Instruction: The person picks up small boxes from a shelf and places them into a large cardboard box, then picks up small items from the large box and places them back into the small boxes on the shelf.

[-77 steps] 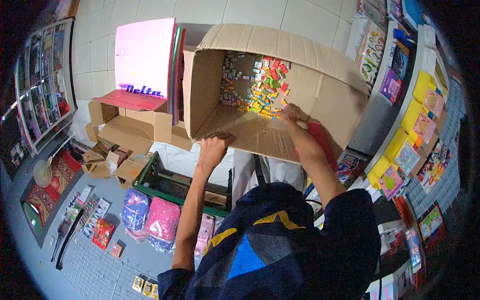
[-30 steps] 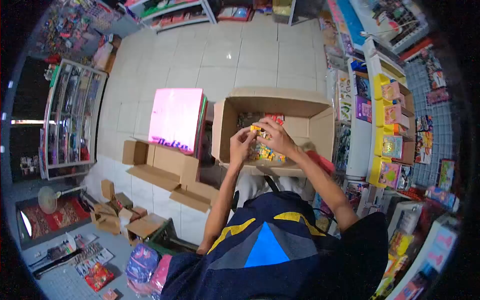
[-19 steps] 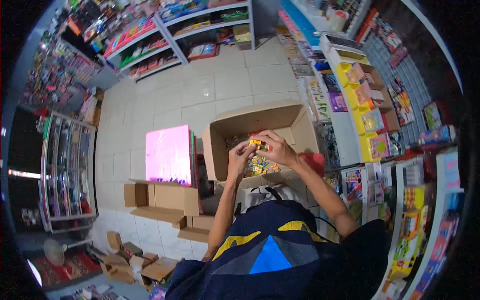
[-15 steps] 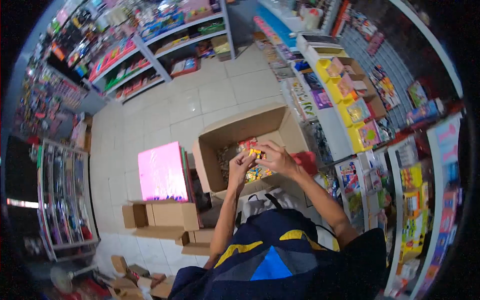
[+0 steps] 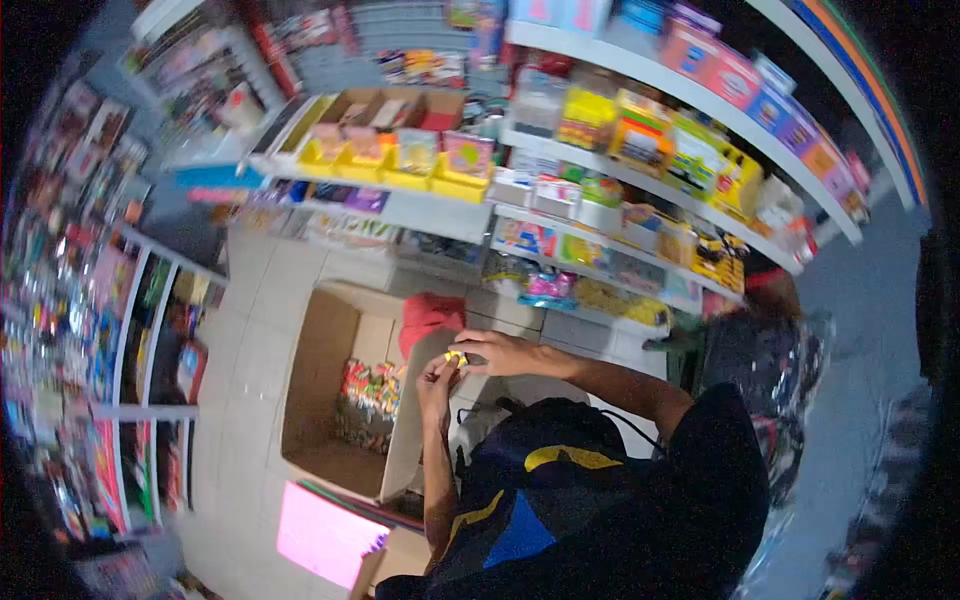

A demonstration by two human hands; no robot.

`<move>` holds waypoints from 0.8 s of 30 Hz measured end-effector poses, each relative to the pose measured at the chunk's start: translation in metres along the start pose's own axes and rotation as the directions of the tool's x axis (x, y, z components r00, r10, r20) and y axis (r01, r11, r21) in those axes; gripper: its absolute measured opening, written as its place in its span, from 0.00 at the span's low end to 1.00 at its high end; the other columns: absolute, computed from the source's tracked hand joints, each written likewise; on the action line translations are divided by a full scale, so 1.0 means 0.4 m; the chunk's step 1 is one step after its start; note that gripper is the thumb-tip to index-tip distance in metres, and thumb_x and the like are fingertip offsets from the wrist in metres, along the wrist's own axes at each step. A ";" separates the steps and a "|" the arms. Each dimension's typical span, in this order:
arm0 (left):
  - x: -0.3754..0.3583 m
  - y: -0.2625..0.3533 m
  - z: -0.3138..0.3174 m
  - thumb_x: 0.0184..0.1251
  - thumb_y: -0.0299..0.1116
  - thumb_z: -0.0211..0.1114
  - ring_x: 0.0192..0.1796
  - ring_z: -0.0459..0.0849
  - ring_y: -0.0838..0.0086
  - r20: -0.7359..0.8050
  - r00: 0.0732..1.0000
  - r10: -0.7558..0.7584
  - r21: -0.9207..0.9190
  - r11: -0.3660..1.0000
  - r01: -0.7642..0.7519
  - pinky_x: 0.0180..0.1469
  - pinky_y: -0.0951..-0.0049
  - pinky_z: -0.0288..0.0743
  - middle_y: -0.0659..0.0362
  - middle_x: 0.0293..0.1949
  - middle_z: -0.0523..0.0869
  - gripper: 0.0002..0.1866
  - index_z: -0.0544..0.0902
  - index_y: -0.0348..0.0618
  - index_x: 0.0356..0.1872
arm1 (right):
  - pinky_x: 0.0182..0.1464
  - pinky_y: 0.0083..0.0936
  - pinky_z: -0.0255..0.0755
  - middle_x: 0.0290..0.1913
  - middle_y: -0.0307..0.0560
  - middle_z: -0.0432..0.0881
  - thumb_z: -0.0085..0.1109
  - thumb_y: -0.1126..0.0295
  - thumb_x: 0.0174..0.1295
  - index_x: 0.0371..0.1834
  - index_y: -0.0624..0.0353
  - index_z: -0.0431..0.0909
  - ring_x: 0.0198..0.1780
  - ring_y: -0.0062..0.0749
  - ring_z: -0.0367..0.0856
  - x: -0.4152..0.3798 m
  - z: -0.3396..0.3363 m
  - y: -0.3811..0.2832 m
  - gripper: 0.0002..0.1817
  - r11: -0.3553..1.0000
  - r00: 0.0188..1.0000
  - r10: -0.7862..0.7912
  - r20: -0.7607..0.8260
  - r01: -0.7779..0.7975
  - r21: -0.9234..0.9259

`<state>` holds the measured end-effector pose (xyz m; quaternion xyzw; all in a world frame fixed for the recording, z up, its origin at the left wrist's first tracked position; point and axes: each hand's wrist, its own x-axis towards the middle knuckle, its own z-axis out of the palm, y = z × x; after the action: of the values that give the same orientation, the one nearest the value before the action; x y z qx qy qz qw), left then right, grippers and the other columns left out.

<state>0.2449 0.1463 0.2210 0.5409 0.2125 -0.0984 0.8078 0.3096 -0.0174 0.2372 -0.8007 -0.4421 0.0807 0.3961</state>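
Observation:
A small yellow item is pinched between the fingertips of both hands. My left hand grips it from below, and my right hand reaches it from the right side. Both hands are over the near flap of a large open cardboard box. Inside the box lie many small colourful packets, mostly red, yellow and green. A red cloth-like thing sits at the box's corner, just beyond my hands.
White shelves with packaged goods stand ahead and right. Yellow display bins line a counter. A pink sheet-like pack lies by the box, near another cardboard piece. Dark plastic-wrapped goods are at right.
The view has turned to the right, so the box now appears further left and the shelves fill the top. Both hands have moved from over the box's inside to its near flap, still together.

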 end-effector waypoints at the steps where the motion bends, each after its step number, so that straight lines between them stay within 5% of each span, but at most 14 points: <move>1: 0.015 -0.012 0.023 0.59 0.28 0.61 0.33 0.80 0.80 0.036 0.999 -0.018 0.061 0.998 0.016 0.36 0.83 0.75 0.59 0.34 0.82 0.09 0.79 0.35 0.38 | 0.53 0.32 0.68 0.49 0.54 0.70 0.60 0.63 0.53 0.52 0.61 0.70 0.51 0.45 0.72 -0.033 -0.013 0.018 0.23 1.000 0.999 0.024 -0.035 -0.024 -0.003; 5: 0.068 -0.028 0.125 0.59 0.29 0.62 0.36 0.79 0.80 0.175 0.975 0.135 0.175 0.971 -0.165 0.38 0.82 0.72 0.59 0.35 0.81 0.12 0.76 0.37 0.43 | 0.53 0.30 0.67 0.50 0.52 0.71 0.60 0.64 0.53 0.51 0.60 0.70 0.52 0.42 0.71 -0.134 -0.128 0.049 0.23 0.970 0.966 0.239 -0.094 -0.234 0.064; 9: 0.137 -0.019 0.158 0.58 0.31 0.62 0.41 0.75 0.75 0.204 0.820 0.534 0.404 0.717 -0.568 0.45 0.76 0.69 0.59 0.38 0.79 0.16 0.72 0.38 0.46 | 0.46 0.28 0.71 0.45 0.50 0.76 0.61 0.66 0.51 0.49 0.61 0.73 0.46 0.36 0.76 -0.345 -0.244 0.260 0.21 0.949 0.881 0.304 -0.362 -0.314 0.030; 11: 0.152 -0.009 0.147 0.58 0.38 0.63 0.47 0.73 0.69 0.067 0.783 0.618 0.708 0.523 -0.474 0.51 0.69 0.66 0.52 0.44 0.75 0.21 0.70 0.37 0.48 | 0.40 0.26 0.73 0.40 0.51 0.78 0.62 0.67 0.50 0.47 0.62 0.74 0.38 0.33 0.78 -0.458 -0.345 0.333 0.21 0.824 0.723 0.564 -0.400 -0.525 0.212; 14: 0.176 -0.047 0.083 0.55 0.44 0.64 0.55 0.66 0.53 -0.032 0.736 0.677 0.805 0.454 -0.382 0.58 0.56 0.59 0.43 0.53 0.68 0.34 0.63 0.36 0.58 | 0.36 0.25 0.73 0.38 0.51 0.79 0.65 0.67 0.48 0.46 0.62 0.75 0.33 0.30 0.78 -0.584 -0.480 0.482 0.21 0.789 0.625 0.533 -0.570 -0.610 0.069; 17: 0.211 -0.157 -0.093 0.52 0.43 0.65 0.58 0.63 0.46 -0.013 0.825 0.565 1.000 0.027 -0.002 0.59 0.53 0.58 0.41 0.58 0.64 0.38 0.58 0.37 0.62 | 0.36 0.26 0.74 0.37 0.51 0.79 0.66 0.66 0.47 0.44 0.62 0.76 0.32 0.30 0.79 -0.662 -0.536 0.674 0.21 0.764 0.509 0.531 -0.678 -0.633 0.123; 18: 0.209 -0.169 -0.102 0.52 0.43 0.65 0.59 0.62 0.45 -0.067 0.835 0.546 0.997 0.014 0.071 0.59 0.52 0.58 0.41 0.59 0.62 0.39 0.57 0.38 0.62 | 0.37 0.27 0.74 0.37 0.51 0.79 0.66 0.65 0.47 0.43 0.62 0.76 0.32 0.31 0.79 -0.679 -0.551 0.728 0.20 0.760 0.472 0.540 -0.697 -0.629 0.163; 21: 0.215 -0.201 -0.127 0.52 0.45 0.63 0.61 0.60 0.44 -0.213 0.846 0.489 0.958 -0.064 0.278 0.59 0.51 0.58 0.40 0.63 0.57 0.41 0.54 0.40 0.64 | 0.38 0.29 0.74 0.39 0.53 0.79 0.66 0.65 0.47 0.43 0.63 0.76 0.34 0.35 0.80 -0.706 -0.578 0.851 0.20 0.664 0.513 0.620 -0.593 -0.746 0.048; 24: 0.223 -0.193 -0.115 0.57 0.49 0.57 0.62 0.59 0.46 -0.320 0.864 0.388 0.907 -0.140 0.398 0.59 0.51 0.58 0.41 0.63 0.57 0.40 0.52 0.40 0.65 | 0.40 0.31 0.73 0.42 0.54 0.79 0.66 0.65 0.47 0.44 0.63 0.76 0.38 0.36 0.80 -0.707 -0.579 0.900 0.21 0.735 0.590 0.570 -0.571 -0.678 0.034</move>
<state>0.2834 0.1642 0.1015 0.9602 0.2662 -0.0823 0.0221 0.4839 -0.4722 0.0766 -0.9258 -0.0050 -0.0587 0.3735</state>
